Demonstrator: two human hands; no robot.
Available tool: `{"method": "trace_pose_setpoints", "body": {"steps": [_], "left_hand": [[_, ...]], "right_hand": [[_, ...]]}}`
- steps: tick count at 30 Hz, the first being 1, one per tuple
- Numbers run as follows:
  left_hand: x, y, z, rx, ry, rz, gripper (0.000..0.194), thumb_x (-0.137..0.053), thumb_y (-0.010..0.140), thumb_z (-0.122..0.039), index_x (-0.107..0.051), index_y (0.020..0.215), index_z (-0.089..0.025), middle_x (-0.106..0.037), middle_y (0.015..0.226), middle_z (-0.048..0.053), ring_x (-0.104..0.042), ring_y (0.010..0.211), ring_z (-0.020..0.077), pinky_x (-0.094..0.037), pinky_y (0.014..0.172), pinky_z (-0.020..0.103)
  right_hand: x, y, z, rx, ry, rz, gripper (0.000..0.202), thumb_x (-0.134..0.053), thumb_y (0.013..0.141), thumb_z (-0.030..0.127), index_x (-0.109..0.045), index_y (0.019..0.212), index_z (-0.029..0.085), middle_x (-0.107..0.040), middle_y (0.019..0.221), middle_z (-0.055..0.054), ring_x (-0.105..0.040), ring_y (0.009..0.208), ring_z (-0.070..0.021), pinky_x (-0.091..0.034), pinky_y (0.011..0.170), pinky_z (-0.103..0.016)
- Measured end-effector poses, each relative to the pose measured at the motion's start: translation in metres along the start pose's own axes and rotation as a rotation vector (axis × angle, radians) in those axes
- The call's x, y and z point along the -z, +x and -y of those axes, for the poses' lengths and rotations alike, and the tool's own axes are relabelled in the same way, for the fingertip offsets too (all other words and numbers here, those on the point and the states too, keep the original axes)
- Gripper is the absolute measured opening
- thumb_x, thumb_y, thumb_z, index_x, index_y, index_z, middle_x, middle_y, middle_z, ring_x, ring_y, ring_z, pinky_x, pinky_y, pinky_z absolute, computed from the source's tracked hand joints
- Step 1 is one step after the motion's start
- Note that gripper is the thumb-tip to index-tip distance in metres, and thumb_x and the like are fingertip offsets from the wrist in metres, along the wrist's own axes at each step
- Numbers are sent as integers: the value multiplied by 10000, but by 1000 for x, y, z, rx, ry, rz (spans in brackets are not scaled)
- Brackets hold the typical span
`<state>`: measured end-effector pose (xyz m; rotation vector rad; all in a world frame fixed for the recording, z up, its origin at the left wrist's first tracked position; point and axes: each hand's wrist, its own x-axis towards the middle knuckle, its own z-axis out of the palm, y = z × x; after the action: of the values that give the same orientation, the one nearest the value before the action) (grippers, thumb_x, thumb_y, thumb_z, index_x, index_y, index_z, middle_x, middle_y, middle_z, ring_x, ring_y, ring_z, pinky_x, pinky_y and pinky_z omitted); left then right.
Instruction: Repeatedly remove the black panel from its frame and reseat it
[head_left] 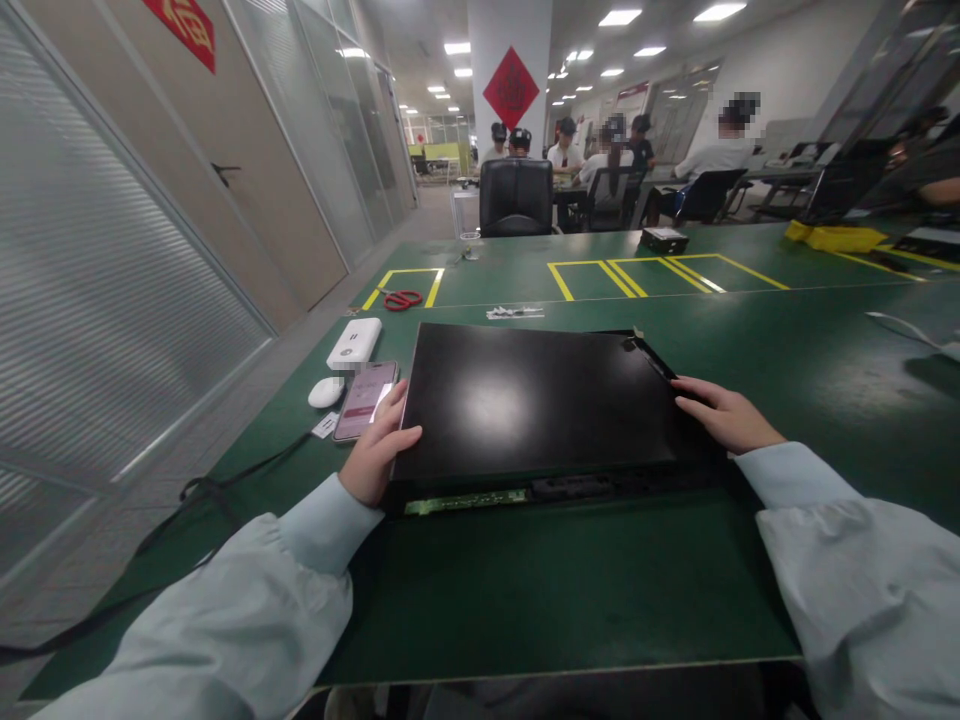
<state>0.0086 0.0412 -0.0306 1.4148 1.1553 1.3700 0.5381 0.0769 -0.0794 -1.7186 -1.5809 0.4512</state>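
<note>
A black, glossy flat display panel (540, 400) is in front of me, slightly skewed over a thin black frame whose edge (652, 355) shows at the upper right. A narrow green circuit strip (465, 502) runs along the near side, below the panel. My left hand (381, 445) grips the panel's left edge, thumb on top and fingers on the outer side. At the right edge, my right hand (724, 412) has its thumb and fingers closed against the frame and panel side. What lies under the panel is hidden.
On the green table (562, 590), left of the panel, are a phone (366, 400), a white case (355, 343), a white rounded object (326, 392) and a black strap (255, 465). Red-handled scissors (403, 299) and a small black box (664, 240) lie farther back. Several people sit beyond.
</note>
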Motion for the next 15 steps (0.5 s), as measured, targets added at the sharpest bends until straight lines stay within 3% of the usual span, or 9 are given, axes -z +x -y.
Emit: {"method": "trace_pose_setpoints", "body": {"steps": [8, 12, 15], "left_hand": [[-3, -7, -10, -91, -5, 38, 500, -773, 708, -355, -819, 1205, -325, -512, 1624, -5, -168, 1627, 389, -161, 1335, 508], [1, -4, -4, -60, -36, 21, 529, -767, 711, -359, -805, 1237, -314, -448, 1674, -27, -171, 1629, 380, -161, 1339, 461], [4, 3, 4, 0, -70, -30, 532, -784, 667, -368, -808, 1195, -306, -538, 1608, -6, -218, 1612, 394, -189, 1334, 464]], "right_hand": [[-4, -5, 12, -58, 56, -60, 545, -693, 749, 679, -813, 1095, 275, -782, 1259, -85, -672, 1271, -393, -477, 1156, -561], [-3, -8, 21, -85, 178, -52, 501, -750, 709, 692, -837, 996, 290, -801, 1205, -70, -666, 1275, -399, -477, 1160, -542], [2, -7, 23, -78, 287, -60, 423, -803, 661, 676, -828, 843, 295, -781, 1271, -64, -621, 1344, -397, -419, 1212, -541]]}}
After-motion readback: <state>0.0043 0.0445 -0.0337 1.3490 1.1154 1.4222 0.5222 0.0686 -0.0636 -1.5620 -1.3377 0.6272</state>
